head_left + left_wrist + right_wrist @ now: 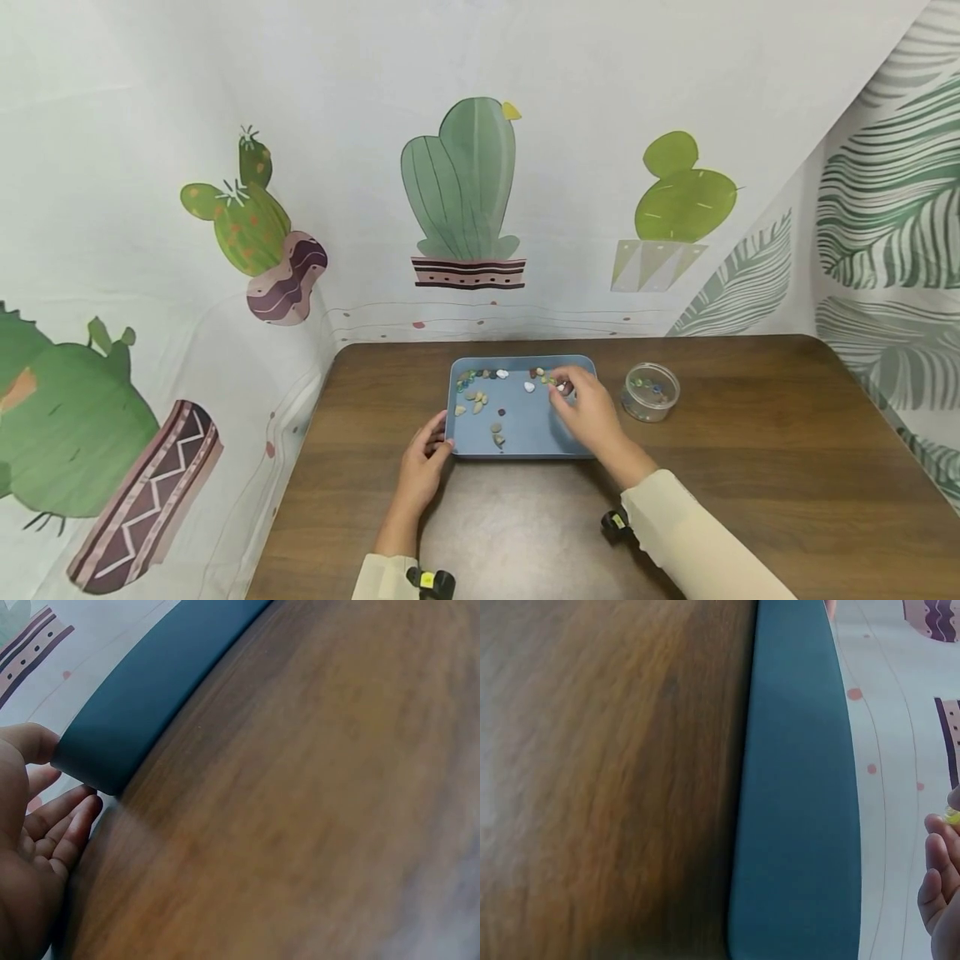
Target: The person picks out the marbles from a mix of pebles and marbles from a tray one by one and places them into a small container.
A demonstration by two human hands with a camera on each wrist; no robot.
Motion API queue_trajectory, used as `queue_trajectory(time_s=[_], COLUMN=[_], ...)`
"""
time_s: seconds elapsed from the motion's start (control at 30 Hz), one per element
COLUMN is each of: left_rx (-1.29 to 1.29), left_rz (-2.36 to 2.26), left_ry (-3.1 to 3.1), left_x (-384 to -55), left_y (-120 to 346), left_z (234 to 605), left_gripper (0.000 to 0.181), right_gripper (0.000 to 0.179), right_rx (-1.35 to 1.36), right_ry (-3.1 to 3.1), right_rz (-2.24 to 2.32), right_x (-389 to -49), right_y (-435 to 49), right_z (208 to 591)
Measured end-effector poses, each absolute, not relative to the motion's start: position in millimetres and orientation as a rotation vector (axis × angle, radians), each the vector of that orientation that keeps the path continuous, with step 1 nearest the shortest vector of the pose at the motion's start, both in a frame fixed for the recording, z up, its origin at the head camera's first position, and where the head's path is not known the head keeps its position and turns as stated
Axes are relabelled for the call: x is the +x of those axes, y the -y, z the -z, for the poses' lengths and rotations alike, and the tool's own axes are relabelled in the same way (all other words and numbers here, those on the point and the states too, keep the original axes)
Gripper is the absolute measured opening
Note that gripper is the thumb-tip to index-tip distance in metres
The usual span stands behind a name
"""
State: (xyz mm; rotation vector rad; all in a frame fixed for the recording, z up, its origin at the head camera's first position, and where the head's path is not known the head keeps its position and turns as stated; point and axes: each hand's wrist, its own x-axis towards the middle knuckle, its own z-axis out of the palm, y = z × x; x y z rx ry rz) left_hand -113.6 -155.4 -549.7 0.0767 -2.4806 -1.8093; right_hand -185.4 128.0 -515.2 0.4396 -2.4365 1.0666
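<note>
A blue rectangular tray (517, 433) holds small stones and glass-like pieces. My left hand (422, 467) holds the tray's near left corner; in the left wrist view its thumb (34, 741) is at the rim and its fingers are by the outer wall. Over the tray's right part, my right hand (592, 412) pinches a small shiny yellow pebble (951, 816), partly hidden by the fingertips. Tan stones (477, 402) lie at the left, dark and green pieces (465, 379) along the far left. A white stone (529, 387) lies near the right hand.
A clear round tub (649, 392) with several coloured pieces stands right of the tray. Both are on a brown wooden table (735, 450). A cloth with printed cacti (472, 183) hangs behind the table.
</note>
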Motion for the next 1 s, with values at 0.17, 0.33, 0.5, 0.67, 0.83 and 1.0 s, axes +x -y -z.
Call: queue_trajectory(time_s=[0.17,0.33,0.5,0.67,0.83,1.0], left_rx=[0.081,0.089,0.099,0.124,0.11,0.1], left_rz=[1.807,1.806,1.805,1.8,1.801,1.818], left_ry=[2.477,2.485,2.496,2.494,2.485,2.497], left_x=[-114,-115,-115,-118,-119,-115], left_y=[155,155,155,156,157,155], left_z=[551,550,549,558,562,549], left_gripper=[0.048,0.048,0.048,0.048,0.048,0.048], right_gripper=[0.018,0.019,0.018,0.019,0.017,0.017], right_rx=[0.368,0.311,0.276,0.24,0.202,0.214], right_ry=[2.419,2.398,2.392,2.385,2.367,2.319], right_rz=[-1.092,-1.113,-1.131,-1.11,-1.035,-1.009], right_x=[-183,-180,-178,-176,-176,-177], right_y=[-140,-155,-169,-183,-197,-211], right_z=[518,520,523,526,527,527])
